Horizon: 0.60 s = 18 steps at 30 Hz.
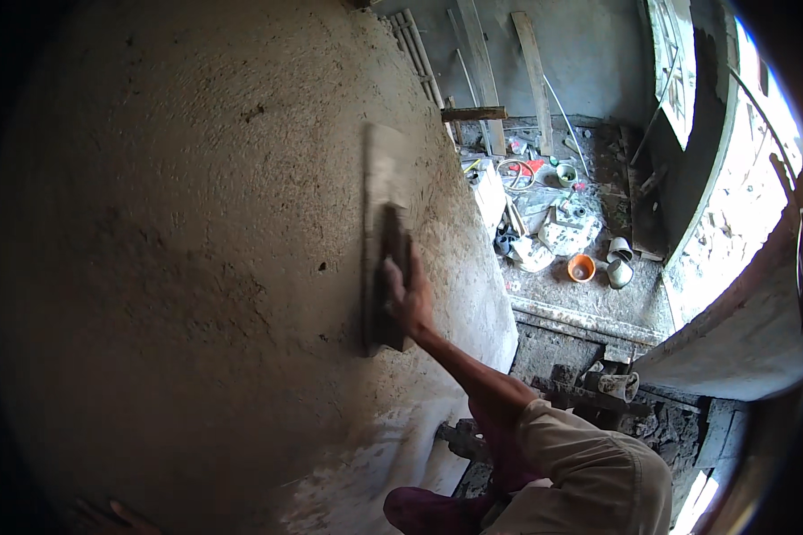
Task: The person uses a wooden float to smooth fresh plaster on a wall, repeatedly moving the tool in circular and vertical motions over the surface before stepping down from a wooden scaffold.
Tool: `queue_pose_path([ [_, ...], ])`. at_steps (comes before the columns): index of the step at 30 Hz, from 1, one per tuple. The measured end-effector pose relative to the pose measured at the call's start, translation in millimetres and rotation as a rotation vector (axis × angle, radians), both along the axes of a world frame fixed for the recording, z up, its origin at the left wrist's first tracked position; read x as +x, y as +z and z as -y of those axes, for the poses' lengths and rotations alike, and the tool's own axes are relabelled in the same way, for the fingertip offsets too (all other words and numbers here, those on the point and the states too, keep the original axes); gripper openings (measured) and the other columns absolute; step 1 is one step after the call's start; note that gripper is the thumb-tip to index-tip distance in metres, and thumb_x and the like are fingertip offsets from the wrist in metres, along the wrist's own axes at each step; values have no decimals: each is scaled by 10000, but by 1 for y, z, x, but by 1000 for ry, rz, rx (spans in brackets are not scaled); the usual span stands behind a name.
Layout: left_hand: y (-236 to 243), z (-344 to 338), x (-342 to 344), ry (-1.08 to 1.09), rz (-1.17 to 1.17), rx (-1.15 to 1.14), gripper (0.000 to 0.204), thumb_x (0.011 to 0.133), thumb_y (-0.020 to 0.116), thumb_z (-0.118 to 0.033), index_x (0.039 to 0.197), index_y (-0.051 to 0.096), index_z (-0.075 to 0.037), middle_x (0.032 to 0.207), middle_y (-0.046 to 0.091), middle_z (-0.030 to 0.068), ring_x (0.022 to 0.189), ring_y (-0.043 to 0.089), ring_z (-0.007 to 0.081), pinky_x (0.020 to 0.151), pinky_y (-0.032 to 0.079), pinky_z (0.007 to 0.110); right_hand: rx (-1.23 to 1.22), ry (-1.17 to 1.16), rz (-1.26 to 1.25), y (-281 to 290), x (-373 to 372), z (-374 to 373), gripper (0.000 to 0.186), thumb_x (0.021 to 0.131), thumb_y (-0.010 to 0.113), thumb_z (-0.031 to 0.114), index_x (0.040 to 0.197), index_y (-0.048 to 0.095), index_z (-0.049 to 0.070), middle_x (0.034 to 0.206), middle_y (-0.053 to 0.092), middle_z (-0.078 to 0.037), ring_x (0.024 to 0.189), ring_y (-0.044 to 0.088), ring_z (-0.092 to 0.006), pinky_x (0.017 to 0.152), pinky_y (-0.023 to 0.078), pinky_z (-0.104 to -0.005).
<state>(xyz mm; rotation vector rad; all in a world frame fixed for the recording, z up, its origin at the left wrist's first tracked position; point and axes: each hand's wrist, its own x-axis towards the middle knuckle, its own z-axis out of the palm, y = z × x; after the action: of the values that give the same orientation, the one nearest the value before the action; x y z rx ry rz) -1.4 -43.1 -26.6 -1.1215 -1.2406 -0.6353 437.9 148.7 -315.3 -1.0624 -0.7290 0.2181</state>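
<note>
My right hand grips a long plastering float, which lies against the wet, rough plaster wall and is slightly blurred. My right forearm comes up from the lower right. My left hand shows dimly at the bottom left edge, fingers apart on or close to the wall; whether they touch it I cannot tell.
Down to the right, the floor holds an orange bucket, pale buckets, sacks, a hose and debris. Planks lean on the far wall, beside a bright opening. A wooden beam juts past the plastered wall's edge.
</note>
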Motion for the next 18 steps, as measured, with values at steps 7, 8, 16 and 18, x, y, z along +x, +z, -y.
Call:
queue_pose_path([
  [7,-9,-10,6,-41,-17,-31,761,943,277,-606,1405,367,-7,1461,267,297,1354,214,496,1062,171,656,-118,-55,64,98,114,-33,607,960,485,353,1456,267,79,1278,515,-261,1137,539,-404,962,431,-435],
  [8,-7,-9,10,-42,-5,-35,768,940,276,-614,1410,360,-12,1464,260,297,1356,210,494,1062,169,657,-159,-60,29,93,128,-34,601,966,482,346,1455,271,68,1370,445,-258,1241,473,-386,1020,391,-425],
  [16,4,0,-10,49,73,-38,806,903,307,-665,1446,321,-70,1481,219,297,1363,194,495,1065,166,657,-34,-19,104,-21,-41,27,597,954,508,298,1459,264,92,1382,443,-238,1241,481,-370,1004,413,-426],
  [18,2,-3,-14,62,70,-44,807,898,317,-670,1445,326,-76,1482,215,298,1361,194,500,1065,177,653,-17,61,244,21,-45,32,594,950,514,309,1454,277,103,1343,482,-238,1176,532,-379,962,450,-436],
])
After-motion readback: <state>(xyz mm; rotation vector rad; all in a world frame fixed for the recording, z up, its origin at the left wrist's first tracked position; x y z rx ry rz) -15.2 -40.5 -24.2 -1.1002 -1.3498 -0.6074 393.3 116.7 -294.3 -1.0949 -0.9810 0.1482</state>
